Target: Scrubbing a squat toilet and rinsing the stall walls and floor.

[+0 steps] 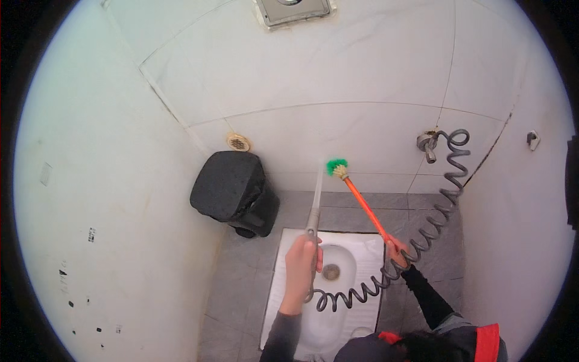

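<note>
Head view: L hand (pixel 299 265) is curling fingers round the sprayer (pixel 313 219) above the squat pan (pixel 276 295), aiming its jet (pixel 318 184) at the wall (pixel 289 142); R hand (pixel 397 251) is clenching the orange-handled brush (pixel 364 206), bristles (pixel 336 166) near the jet, prob. b/c it's scrubbing w/ water.

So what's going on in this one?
The person's left grip holds a grey sprayer, shooting a water jet toward the back wall. The right grip holds an orange-handled brush, its green bristles near the jet. A coiled hose runs from the wall tap over the white squat toilet; a black bin stands to the left.
</note>
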Demonstrator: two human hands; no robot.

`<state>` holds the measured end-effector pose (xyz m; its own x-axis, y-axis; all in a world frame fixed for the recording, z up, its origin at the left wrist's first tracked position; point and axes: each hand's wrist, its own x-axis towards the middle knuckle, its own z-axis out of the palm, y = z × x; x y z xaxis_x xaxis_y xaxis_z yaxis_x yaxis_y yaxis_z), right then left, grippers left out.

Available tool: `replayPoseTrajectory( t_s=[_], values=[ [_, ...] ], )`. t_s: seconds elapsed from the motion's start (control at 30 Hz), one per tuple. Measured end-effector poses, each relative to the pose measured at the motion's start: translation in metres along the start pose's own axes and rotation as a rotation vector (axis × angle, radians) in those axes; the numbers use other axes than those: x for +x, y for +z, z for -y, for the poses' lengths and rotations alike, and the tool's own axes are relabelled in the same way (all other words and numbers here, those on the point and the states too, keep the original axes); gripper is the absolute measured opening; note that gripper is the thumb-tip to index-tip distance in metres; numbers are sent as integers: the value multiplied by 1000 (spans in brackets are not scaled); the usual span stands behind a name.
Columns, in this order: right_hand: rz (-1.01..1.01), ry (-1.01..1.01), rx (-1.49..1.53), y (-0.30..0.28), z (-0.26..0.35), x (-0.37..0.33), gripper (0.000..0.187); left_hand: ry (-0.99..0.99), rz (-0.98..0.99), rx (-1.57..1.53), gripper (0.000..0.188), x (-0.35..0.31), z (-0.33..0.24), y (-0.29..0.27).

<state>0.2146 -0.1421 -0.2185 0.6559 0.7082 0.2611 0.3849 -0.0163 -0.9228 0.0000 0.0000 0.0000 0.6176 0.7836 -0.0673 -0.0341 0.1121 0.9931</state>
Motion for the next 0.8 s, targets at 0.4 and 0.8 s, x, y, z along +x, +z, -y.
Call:
replayPoseTrajectory(
  t_s=[0.4,0.8],
  values=[
    [52,191,191,15,5,-12,33,-12,-32,18,42,-34,9,-32],
    [208,79,13,24,91,81,33,95,-97,-62,43,-41,11,-35]
  ],
)
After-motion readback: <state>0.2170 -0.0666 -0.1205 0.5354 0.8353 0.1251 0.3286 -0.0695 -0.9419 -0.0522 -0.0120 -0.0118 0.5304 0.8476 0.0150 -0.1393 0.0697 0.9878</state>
